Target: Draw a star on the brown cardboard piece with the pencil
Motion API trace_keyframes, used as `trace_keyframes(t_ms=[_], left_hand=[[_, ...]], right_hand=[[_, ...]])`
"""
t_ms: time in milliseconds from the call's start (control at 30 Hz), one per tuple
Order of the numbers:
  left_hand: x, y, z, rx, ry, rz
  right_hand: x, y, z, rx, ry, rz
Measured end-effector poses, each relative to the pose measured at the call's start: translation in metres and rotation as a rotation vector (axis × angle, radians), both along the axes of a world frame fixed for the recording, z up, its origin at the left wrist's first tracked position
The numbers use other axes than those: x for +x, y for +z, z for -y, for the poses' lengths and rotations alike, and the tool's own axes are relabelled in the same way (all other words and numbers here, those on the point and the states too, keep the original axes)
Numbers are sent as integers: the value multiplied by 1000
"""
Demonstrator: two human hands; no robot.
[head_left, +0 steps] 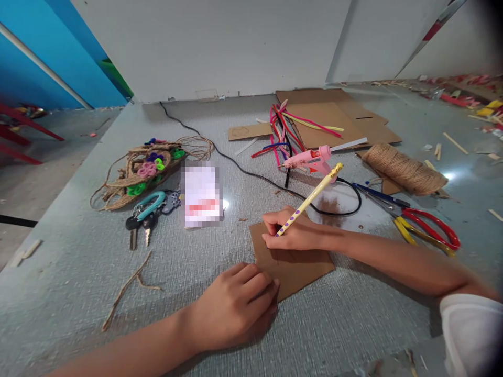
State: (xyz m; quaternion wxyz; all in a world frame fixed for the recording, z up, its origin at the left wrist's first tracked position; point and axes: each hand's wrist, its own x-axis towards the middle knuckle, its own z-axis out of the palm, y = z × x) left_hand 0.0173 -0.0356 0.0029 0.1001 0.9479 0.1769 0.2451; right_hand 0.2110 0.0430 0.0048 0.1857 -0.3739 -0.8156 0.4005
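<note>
Brown cardboard (302,271) lies under the right hand (294,229), which holds a yellow pencil (309,201). The left hand (240,303) touches the cardboard; I can't tell if it pinches.

no writing can be read anywhere; the white card (201,187) is pixelated.

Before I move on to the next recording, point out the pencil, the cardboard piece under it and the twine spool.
Pencil (308,202): head view, middle of its spotted shaft.
Cardboard piece (299,270): head view, bare part of its upper face.
Twine spool (404,168): head view, middle of the wound twine.
</note>
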Motion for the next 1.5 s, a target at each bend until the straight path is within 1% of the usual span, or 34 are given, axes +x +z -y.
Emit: trace_keyframes(t_ms=[333, 500, 700, 1167, 1333, 1500], left_hand=[[1, 2, 0, -2, -2, -10], [1, 1, 0, 6, 0, -15], [1, 0, 0, -6, 0, -13], [0, 1, 0, 1, 3, -18], [1, 0, 0, -15, -5, -14], [1, 0, 1, -14, 0, -16]], right_hand=[[-2, 2, 0, -21, 1, 7], [-1, 3, 0, -22, -32, -31], [0, 2, -2, -22, 31, 7], [0, 3, -1, -20, 52, 12], [-1, 4, -2, -48, 60, 46], [0, 5, -2, -59, 60, 19]])
